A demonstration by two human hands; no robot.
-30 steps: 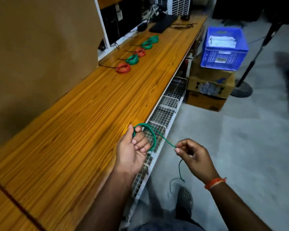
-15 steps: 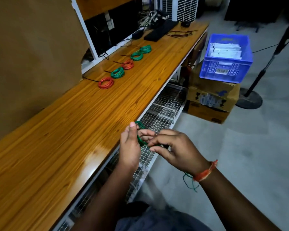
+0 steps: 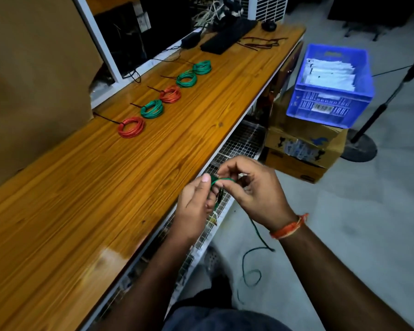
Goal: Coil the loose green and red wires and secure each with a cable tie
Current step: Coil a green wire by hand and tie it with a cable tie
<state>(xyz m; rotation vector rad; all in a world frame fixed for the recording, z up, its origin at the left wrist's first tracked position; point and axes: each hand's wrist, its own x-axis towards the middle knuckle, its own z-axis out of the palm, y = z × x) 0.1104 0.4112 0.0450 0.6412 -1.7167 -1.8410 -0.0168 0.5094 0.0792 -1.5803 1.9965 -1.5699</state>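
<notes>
A green wire is partly looped between my hands just off the front edge of the wooden bench. My left hand grips the small green coil, thumb on top. My right hand pinches the wire where it lays onto the coil. The loose tail of the green wire hangs under my right wrist and curls on the floor. Several tied coils lie in a row on the bench: a red coil, a green coil, a red coil and two green coils.
A wire-mesh shelf runs under the bench edge. A blue crate sits on cardboard boxes to the right, beside a stand base. Dark loose ties and a black keyboard lie at the bench's far end.
My right hand came from out at the right, where it held the wire stretched, in to my left hand and now lays another turn on the coil. The view tilted slightly.
</notes>
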